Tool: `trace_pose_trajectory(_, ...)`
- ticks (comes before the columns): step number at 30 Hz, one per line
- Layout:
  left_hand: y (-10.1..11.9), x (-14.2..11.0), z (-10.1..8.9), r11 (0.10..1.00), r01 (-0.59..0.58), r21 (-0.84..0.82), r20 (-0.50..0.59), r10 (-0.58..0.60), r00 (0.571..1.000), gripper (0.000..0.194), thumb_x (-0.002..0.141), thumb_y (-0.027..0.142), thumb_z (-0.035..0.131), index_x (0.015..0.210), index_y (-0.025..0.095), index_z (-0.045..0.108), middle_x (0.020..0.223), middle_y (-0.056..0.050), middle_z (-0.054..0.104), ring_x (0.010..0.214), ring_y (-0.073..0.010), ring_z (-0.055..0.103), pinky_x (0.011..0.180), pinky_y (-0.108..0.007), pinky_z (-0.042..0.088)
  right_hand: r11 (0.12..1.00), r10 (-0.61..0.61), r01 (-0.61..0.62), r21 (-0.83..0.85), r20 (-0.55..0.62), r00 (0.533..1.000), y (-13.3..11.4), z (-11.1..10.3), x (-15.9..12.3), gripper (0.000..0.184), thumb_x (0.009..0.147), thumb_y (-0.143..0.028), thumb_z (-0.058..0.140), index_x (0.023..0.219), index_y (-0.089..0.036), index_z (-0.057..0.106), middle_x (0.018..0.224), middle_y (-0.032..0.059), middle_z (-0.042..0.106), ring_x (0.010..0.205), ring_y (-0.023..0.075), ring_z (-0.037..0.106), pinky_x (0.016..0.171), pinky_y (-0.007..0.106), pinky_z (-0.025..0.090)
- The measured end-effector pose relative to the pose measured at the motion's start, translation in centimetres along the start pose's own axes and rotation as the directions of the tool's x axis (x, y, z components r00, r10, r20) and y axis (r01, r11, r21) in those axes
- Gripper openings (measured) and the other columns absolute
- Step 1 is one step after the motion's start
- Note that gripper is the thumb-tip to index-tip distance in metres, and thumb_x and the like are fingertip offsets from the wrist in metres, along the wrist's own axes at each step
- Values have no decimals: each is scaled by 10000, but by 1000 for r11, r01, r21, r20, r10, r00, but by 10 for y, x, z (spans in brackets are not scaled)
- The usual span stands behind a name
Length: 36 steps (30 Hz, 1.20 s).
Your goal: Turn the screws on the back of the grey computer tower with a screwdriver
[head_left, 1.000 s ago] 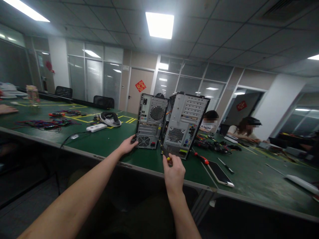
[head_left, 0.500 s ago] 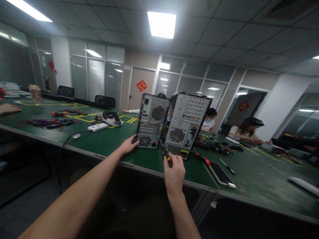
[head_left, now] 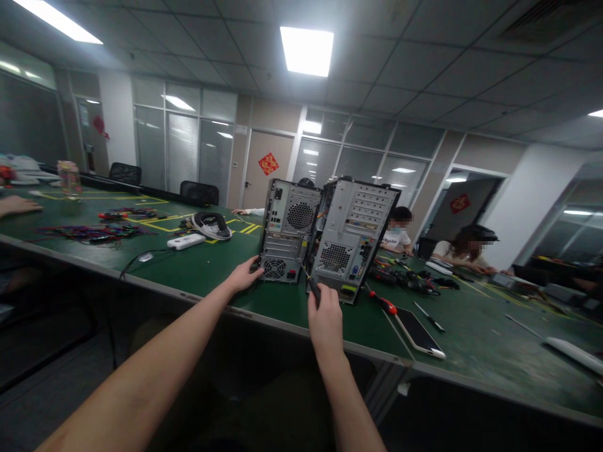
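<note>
Two computer cases stand side by side near the table's front edge, rear panels toward me. My left hand (head_left: 245,275) grips the lower left edge of the left computer case (head_left: 288,235), the thumb lying on its rear face. My right hand (head_left: 326,320) is closed around the dark handle of a screwdriver (head_left: 314,287). Its thin shaft points up and left at the lower right edge of the left case; I cannot tell what the tip touches. The right computer case (head_left: 339,229) stands just behind the screwdriver handle, open along its left side.
Right of the cases lie a red-handled screwdriver (head_left: 389,306), a phone (head_left: 419,334), a slim tool (head_left: 428,317) and tangled cables (head_left: 414,279). Left are a power strip (head_left: 185,242), a tape dispenser-like object (head_left: 210,225) and coloured wires (head_left: 92,232). Other people sit around the green table (head_left: 494,348).
My right hand has shifted slightly up and left along the screwdriver, now covering the yellow handle end. My left hand stays at the case.
</note>
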<state>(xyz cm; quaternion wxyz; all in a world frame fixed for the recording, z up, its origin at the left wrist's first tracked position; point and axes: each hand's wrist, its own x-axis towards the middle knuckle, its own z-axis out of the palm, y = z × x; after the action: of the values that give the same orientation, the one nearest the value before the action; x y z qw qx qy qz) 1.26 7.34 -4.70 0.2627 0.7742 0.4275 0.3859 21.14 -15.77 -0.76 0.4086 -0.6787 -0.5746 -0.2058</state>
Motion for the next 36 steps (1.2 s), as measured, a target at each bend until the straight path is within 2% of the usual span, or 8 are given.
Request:
trace_pose_trajectory(4, -1, 1, 1, 1000, -3, -7, 5, 3, 1000, 706, 924, 438, 628, 1549, 164, 449, 1496, -145, 593, 1291, -283, 637, 1121, -388, 471, 966, -21, 68, -251, 184, 983, -7, -10, 18, 165, 1036, -223, 527, 1171, -161, 600, 1095, 99, 640, 879, 191, 699, 716, 257, 508)
trace_pose_trajectory(8, 0, 1, 1, 1000, -3, -11, -3, 3, 1000, 707, 911, 435, 645, 1539, 166, 468, 1482, -144, 606, 1278, -285, 647, 1119, -387, 474, 837, -161, 315, -447, 348, 923, -12, -22, 33, 205, 1054, -280, 485, 1179, -160, 594, 1044, 112, 662, 832, 211, 719, 629, 257, 490)
trace_pose_trajectory(12, 1, 0, 0, 999, -12, -35, -14, 11, 1000, 698, 903, 424, 654, 1531, 169, 484, 1453, -139, 632, 1258, -278, 661, 1096, -374, 492, 712, -242, 493, -500, 484, 841, -14, -30, 47, 263, 1048, -231, 437, 1238, -123, 584, 975, 158, 716, 842, 258, 745, 650, 295, 514)
trace_pose_trajectory(16, 2, -1, 0, 999, -10, -33, -17, 9, 1000, 700, 899, 429, 661, 1526, 167, 493, 1420, -138, 658, 1243, -277, 672, 1072, -363, 506, 688, -263, 551, -471, 547, 795, -15, -33, 57, 267, 1037, -191, 410, 1219, -116, 591, 923, 172, 746, 806, 268, 761, 666, 314, 526)
trace_pose_trajectory(23, 4, -3, -2, 1000, 8, -10, 1, -8, 1000, 723, 911, 443, 639, 1550, 156, 460, 1452, -148, 631, 1279, -282, 648, 1085, -365, 494, 715, -248, 521, -466, 527, 812, -18, -29, 53, 233, 1020, -178, 416, 1151, -109, 596, 915, 178, 751, 814, 281, 771, 660, 312, 540)
trace_pose_trajectory(29, 2, -2, -2, 1000, 5, -3, 16, -5, 1000, 729, 917, 452, 623, 1560, 159, 441, 1492, -157, 594, 1303, -294, 627, 1105, -388, 477, 777, -151, 389, -495, 452, 879, -12, -28, 52, 241, 1054, -276, 418, 1147, -131, 587, 888, 142, 761, 779, 269, 770, 668, 306, 532)
trace_pose_trajectory(36, 0, -1, 0, 999, 1, -42, 0, -1, 1000, 714, 904, 438, 641, 1545, 178, 465, 1481, -148, 607, 1285, -293, 639, 1098, -401, 486, 762, -218, 409, -502, 396, 892, -7, -24, 37, 258, 1060, -270, 417, 1216, -175, 599, 970, 125, 721, 800, 222, 741, 603, 250, 440)
